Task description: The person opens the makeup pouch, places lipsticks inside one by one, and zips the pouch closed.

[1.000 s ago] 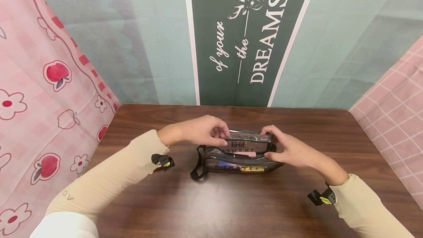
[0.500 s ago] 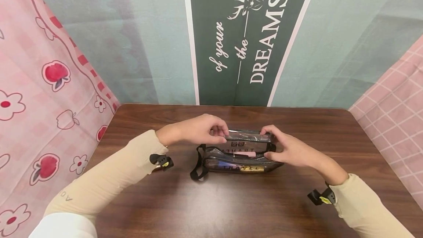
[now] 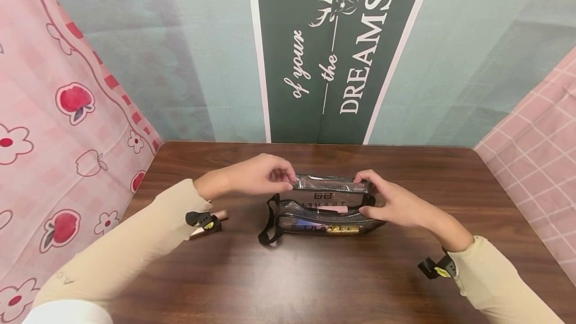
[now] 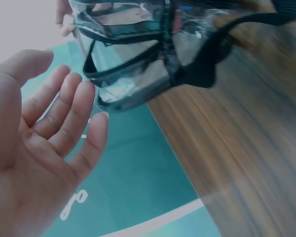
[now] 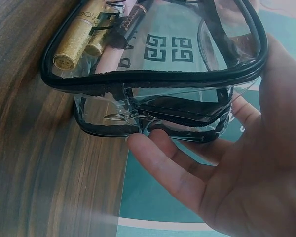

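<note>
A clear cosmetic bag (image 3: 333, 184) with black trim and TRAVEL lettering lies unzipped at the middle of the table. Inside, the right wrist view shows a gold tube (image 5: 71, 47), a smaller gold one and a black-capped item (image 5: 129, 25) by a pink tube (image 5: 107, 63). My right hand (image 3: 398, 205) grips the bag's right end, fingers at the back edge and thumb at the front. At the bag's back left corner is my left hand (image 3: 258, 176), its fingers loosely bent (image 4: 44, 133) with nothing held; whether the fingertips touch the plastic I cannot tell.
A black strap (image 3: 270, 231) hangs off the bag's left end. Pinkish cosmetic items (image 3: 220, 215) lie on the wooden table (image 3: 288, 279) beside the left wrist, partly hidden by its camera. Fabric backdrops stand behind and at both sides.
My left hand has drawn back leftward from over the bag to its left corner, uncovering more of the pinkish items. The right hand and the bag stay in place.
</note>
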`<state>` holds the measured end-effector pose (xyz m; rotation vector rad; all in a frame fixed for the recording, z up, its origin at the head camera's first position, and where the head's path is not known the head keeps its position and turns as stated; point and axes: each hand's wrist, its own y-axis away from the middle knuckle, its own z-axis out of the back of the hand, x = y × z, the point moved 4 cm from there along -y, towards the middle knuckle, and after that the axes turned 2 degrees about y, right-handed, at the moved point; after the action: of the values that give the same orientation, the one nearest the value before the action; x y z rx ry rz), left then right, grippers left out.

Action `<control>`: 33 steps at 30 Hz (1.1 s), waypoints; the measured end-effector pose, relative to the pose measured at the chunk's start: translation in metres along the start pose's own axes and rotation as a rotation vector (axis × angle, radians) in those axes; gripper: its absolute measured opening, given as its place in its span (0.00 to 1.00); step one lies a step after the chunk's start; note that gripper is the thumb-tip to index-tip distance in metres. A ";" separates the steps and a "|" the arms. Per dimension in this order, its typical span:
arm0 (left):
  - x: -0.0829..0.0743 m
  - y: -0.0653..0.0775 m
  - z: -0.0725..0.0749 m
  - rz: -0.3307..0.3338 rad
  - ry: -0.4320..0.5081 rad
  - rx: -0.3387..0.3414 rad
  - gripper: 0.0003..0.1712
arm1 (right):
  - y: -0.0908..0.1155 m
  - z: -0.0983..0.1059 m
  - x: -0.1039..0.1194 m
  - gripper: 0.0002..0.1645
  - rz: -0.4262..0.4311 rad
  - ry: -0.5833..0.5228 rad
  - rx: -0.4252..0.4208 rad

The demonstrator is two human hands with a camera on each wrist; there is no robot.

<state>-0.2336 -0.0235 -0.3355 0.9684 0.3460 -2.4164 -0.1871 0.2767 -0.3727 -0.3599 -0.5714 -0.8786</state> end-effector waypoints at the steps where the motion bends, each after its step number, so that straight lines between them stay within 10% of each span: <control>1: 0.001 0.004 0.001 0.007 0.007 0.001 0.06 | 0.000 0.000 0.000 0.35 0.000 -0.001 0.000; 33: 0.048 0.105 0.014 0.159 -0.027 -0.105 0.03 | 0.001 -0.001 0.000 0.34 -0.012 0.021 -0.001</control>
<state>-0.2147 -0.1345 -0.3637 0.8818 0.3681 -2.2425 -0.1862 0.2767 -0.3735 -0.3481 -0.5538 -0.8938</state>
